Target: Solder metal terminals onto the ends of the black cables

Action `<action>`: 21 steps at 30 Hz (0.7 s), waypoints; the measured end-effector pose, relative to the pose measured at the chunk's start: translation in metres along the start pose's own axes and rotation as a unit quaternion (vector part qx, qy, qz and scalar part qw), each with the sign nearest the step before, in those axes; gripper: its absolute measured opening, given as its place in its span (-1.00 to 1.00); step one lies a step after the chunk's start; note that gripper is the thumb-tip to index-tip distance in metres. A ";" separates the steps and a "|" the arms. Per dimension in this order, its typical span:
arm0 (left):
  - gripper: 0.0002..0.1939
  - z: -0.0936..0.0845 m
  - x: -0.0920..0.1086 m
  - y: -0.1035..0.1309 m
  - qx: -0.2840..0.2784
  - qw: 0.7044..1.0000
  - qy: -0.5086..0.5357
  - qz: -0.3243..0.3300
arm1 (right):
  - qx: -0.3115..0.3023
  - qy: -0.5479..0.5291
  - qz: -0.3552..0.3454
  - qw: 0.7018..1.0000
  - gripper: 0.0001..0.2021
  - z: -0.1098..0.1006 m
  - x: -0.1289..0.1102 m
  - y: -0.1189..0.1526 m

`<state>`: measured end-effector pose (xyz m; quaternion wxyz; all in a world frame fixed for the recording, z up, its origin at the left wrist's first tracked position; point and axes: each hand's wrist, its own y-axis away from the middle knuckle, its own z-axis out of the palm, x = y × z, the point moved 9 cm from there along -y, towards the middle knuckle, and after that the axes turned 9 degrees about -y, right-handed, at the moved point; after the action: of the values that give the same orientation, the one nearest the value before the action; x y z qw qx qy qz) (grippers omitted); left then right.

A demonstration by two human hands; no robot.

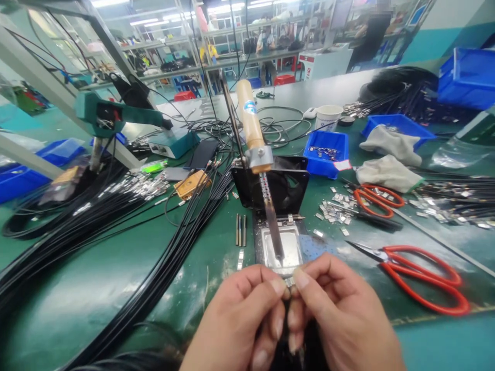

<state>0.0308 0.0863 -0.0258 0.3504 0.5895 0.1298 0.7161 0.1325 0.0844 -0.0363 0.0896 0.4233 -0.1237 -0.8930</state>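
Note:
My left hand (247, 314) and my right hand (336, 314) meet at the front of the bench, both closed in a pinch. Between their fingertips is a small silvery metal piece (289, 282), partly covered by the thumbs. Something dark lies below the fingers, too hidden to name. Just beyond the hands, a soldering iron (253, 123) with a pale handle is clamped on a stand, its tip angled down over a shallow metal tray (265, 247). Left of the tray, several thin metal rods (240, 230) lie above a short row of small metal pieces (241, 259).
Red-handled scissors (423, 273) lie to the right, near loose metal pieces (336, 208) and another pair of scissors (373, 201). Black cable bundles (166, 252) stretch across the left. A black fan (282, 185) stands behind the tray; a blue bin (327, 162) is farther back.

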 end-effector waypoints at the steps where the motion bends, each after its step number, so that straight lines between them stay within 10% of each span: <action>1: -0.73 0.000 0.001 -0.001 -0.003 1.000 0.002 0.002 | -0.002 0.000 -0.002 1.000 -0.72 0.000 0.000 -0.001; 21: -0.69 0.000 0.015 -0.007 0.004 1.000 -0.006 0.016 | -0.026 -0.012 -0.055 0.998 -0.81 0.006 -0.005 -0.007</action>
<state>0.0327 0.1006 -0.0187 0.3374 0.5973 0.1216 0.7174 0.1308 0.0937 -0.0313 0.0499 0.4161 -0.0781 -0.9046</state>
